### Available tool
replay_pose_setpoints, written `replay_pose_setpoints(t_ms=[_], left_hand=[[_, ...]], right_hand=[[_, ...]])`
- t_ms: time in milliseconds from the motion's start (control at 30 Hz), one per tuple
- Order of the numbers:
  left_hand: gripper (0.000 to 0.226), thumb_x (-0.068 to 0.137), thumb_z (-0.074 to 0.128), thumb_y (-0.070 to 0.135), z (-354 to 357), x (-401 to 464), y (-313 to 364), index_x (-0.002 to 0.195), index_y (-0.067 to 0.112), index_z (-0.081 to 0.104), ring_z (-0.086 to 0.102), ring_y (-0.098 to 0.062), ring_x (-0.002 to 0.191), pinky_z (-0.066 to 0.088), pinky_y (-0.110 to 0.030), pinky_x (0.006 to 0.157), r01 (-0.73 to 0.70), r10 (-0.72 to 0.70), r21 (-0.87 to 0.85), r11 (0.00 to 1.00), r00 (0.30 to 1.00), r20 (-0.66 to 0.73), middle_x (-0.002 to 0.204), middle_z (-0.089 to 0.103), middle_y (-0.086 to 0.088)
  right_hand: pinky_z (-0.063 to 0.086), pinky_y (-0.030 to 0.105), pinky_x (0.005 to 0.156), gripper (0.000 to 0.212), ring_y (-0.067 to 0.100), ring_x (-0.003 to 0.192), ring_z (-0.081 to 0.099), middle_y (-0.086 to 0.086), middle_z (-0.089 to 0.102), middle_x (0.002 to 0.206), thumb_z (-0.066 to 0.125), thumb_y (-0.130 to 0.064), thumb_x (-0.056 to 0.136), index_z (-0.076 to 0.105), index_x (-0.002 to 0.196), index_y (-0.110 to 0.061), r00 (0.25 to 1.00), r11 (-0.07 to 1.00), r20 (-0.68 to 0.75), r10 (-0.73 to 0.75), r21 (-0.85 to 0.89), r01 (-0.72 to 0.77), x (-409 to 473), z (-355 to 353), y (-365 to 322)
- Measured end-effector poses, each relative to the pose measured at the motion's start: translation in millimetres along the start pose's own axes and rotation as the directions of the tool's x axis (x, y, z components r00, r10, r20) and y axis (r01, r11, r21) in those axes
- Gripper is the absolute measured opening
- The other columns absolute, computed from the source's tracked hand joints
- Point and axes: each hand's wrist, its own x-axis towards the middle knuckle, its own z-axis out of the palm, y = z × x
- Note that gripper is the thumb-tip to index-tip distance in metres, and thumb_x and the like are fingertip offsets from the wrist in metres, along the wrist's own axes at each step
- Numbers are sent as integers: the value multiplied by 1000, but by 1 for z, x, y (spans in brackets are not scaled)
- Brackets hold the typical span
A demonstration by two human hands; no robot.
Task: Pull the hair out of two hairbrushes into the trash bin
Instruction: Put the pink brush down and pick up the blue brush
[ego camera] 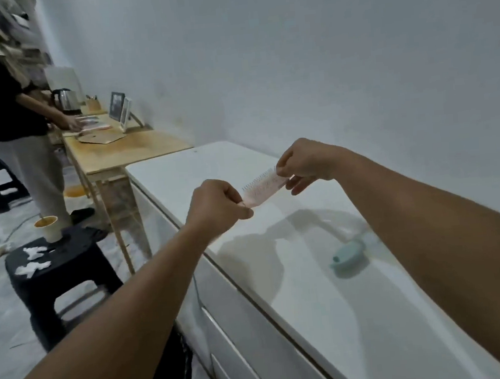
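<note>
— While both arms are stretching out over the white cabinet top (327,297), the pink hairbrush (262,186) is hanging in the air between the two hands, clear of the surface. Are you seeing the grip?

— Yes. The left hand (215,206) is closing into a fist around the handle end, thumb and fingers pinching it tight. The right hand (304,163) is pinching at the far end of the brush head, fingertips pressing together on the bristle side (whether there is hair between them, I cannot tell at this blur).

— And the brush itself?

— It is tilting, the handle end lower at the left, the bristles pointing up and away toward the wall.

— What about the second one?

— A pale teal hairbrush (347,258) is lying on the cabinet top, near the right forearm and well apart from the pink one.

— Anything else going on?

— Over on the left, a black stool (59,266) is carrying a paper cup (48,228) and some crumpled white tissue (33,265). Farther back, another person (7,120) is standing at a wooden table (130,148), hands working on its top, with a kettle (64,99) just behind.
</note>
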Motion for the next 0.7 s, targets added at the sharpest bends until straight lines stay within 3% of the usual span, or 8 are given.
replay_pose_setpoints(t_ms=[100, 200, 333, 367, 433, 500, 633, 700], left_hand=[[25, 60, 88, 14, 41, 8, 18, 76, 9, 70, 62, -19, 69, 53, -33, 68, -40, 39, 38, 998, 999, 32, 74, 66, 0], [25, 61, 87, 17, 75, 16, 32, 75, 13, 68, 62, -21, 74, 54, -35, 73, -57, 49, 88, 994, 995, 90, 74, 62, 3], [24, 63, 85, 21, 107, 19, 40, 76, 17, 65, 63, -22, 80, 48, -28, 66, -79, 62, 138, 987, 990, 124, 80, 64, 1], [25, 63, 85, 22, 114, 20, 41, 77, 17, 65, 63, -22, 80, 46, -27, 65, -81, 62, 148, 986, 990, 128, 83, 65, 1], [27, 63, 86, 23, 123, 21, 43, 81, 16, 67, 62, -21, 81, 43, -26, 64, -82, 60, 164, 983, 989, 138, 86, 66, 0], [29, 63, 86, 24, 129, 24, 44, 84, 15, 68, 63, -21, 82, 43, -26, 64, -85, 59, 178, 980, 987, 147, 87, 66, 0], [40, 68, 83, 33, 133, 24, 50, 101, 15, 68, 60, -21, 93, 45, -29, 71, -129, 90, 289, 948, 985, 146, 103, 67, -2], [41, 76, 74, 37, 135, 18, 58, 110, 15, 67, 57, -24, 107, 48, -35, 84, -222, 208, 392, 893, 975, 80, 112, 64, -4]], right_hand=[[60, 47, 81, 27, 38, 89, 73, 28, 69, 101, 58, -4, 90, 60, 111, 11, 999, 996, -31, 40, -85, -42, -2, -23, 31], [61, 43, 80, 27, 35, 86, 74, 23, 74, 95, 63, -12, 89, 64, 110, 6, 993, 981, -93, 66, -176, -82, -3, -38, 61], [54, 26, 55, 30, 23, 69, 67, 19, 75, 99, 65, -18, 88, 67, 111, 0, 990, 947, -132, 47, -310, -87, -4, -47, 92], [56, 30, 61, 33, 24, 75, 67, 19, 73, 105, 65, -21, 87, 67, 111, 2, 989, 937, -143, 29, -340, -76, -2, -49, 99], [55, 40, 87, 39, 29, 101, 66, 18, 69, 116, 68, -26, 85, 68, 112, 3, 990, 918, -142, 11, -392, -67, 0, -52, 107], [50, 43, 97, 42, 31, 111, 62, 18, 67, 119, 69, -28, 84, 67, 112, 3, 992, 910, -122, 11, -410, -60, 1, -56, 114], [57, 36, 79, 37, 21, 86, 66, 6, 70, 99, 70, -25, 83, 67, 117, -10, 995, 938, -74, 60, -338, -82, -2, -70, 123], [60, 37, 75, 37, 18, 84, 67, 5, 70, 99, 70, -26, 84, 65, 118, -12, 994, 936, -32, 101, -336, -106, -9, -82, 125]])
